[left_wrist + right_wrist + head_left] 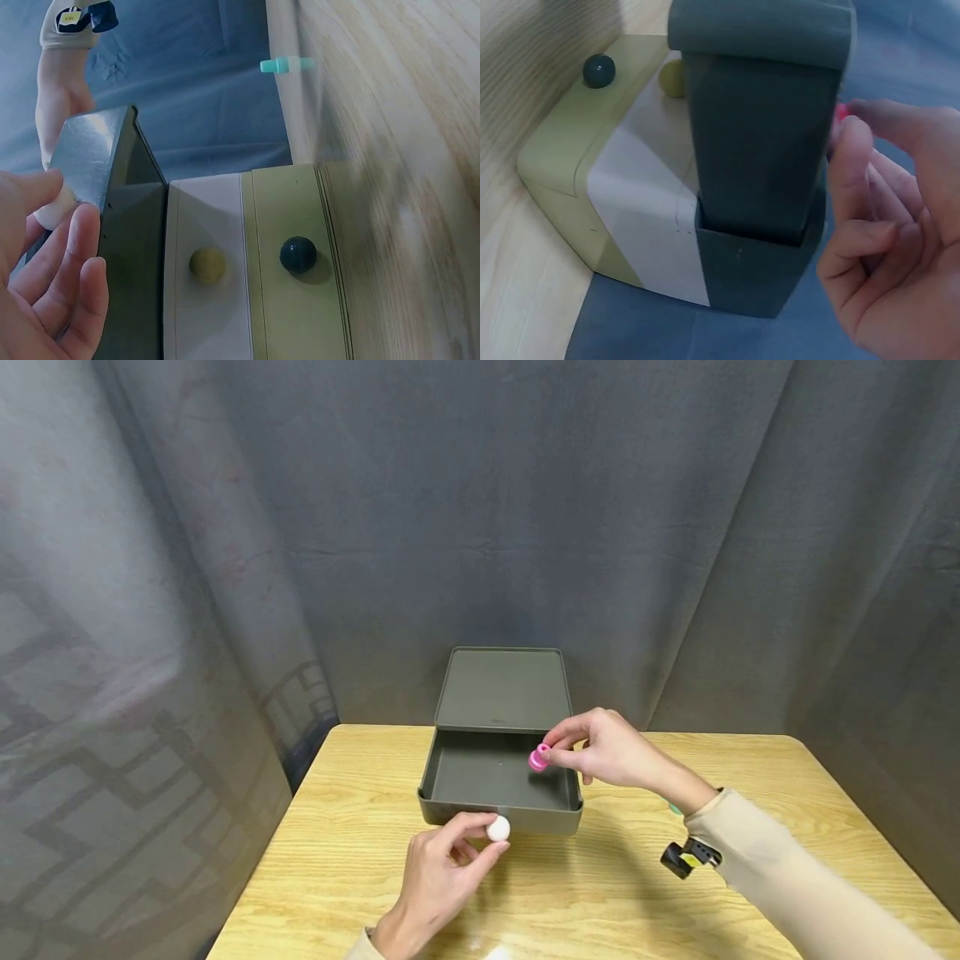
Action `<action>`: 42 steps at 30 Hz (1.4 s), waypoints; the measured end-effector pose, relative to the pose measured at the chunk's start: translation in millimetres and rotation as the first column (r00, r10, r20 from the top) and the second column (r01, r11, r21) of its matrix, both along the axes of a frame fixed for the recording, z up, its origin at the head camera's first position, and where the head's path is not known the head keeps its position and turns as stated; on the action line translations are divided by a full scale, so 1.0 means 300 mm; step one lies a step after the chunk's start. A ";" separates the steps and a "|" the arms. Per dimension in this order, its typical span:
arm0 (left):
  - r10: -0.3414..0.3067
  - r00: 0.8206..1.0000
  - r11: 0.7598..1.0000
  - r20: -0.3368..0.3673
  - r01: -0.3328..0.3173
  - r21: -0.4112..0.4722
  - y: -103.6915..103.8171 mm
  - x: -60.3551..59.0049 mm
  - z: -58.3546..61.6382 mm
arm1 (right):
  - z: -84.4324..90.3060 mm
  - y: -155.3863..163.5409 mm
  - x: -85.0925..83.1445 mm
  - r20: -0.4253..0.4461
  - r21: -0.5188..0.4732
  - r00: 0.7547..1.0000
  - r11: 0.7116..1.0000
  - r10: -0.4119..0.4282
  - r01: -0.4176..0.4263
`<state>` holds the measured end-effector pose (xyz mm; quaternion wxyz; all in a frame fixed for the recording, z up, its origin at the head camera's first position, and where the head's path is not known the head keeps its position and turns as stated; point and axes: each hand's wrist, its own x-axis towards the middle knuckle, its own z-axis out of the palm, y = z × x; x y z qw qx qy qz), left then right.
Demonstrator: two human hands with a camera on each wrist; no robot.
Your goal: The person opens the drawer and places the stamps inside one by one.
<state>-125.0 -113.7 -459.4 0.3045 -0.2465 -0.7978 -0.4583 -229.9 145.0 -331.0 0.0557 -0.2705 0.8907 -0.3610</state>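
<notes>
My left hand (pixel 442 868) pinches the round white knob (pixel 498 828) on the front of a dark green drawer (pixel 540 819), which is pulled out of its small drawer unit (pixel 502 689). Over the right side of that drawer, my right hand (pixel 611 747) holds a small pink flanged piece (pixel 538 760) between thumb and fingertips. The right wrist view shows only a bit of the pink piece (pixel 842 112), the rest being hidden by the drawer and fingers. No other object shows inside the drawer in the head view.
Below the dark drawer are a white drawer (pixel 206 322) with a yellow knob (pixel 207 265) and a light green one (pixel 296 322) with a dark knob (pixel 298 255). A teal peg-like piece (pixel 279 65) lies on the wooden table (pixel 337 860). Grey curtains (pixel 487 527) hang behind.
</notes>
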 end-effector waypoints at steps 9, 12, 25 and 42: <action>-0.007 1.000 1.000 0.010 0.007 0.005 -0.004 0.001 0.005 | -0.047 -0.038 -0.010 -0.042 0.070 0.997 0.996 0.063 -0.060; -0.006 1.000 1.000 0.008 0.006 0.004 -0.003 0.002 0.005 | -0.062 -0.042 -0.010 -0.032 0.061 0.996 0.995 0.078 -0.075; -0.009 1.000 1.000 0.020 0.009 0.005 -0.005 0.003 0.007 | -0.087 -0.042 -0.004 -0.051 0.030 0.996 0.997 0.072 -0.071; -0.033 0.999 0.999 -0.030 0.034 0.024 -0.013 0.002 0.002 | -0.032 0.080 -0.018 0.027 -0.134 0.994 0.985 -0.103 0.105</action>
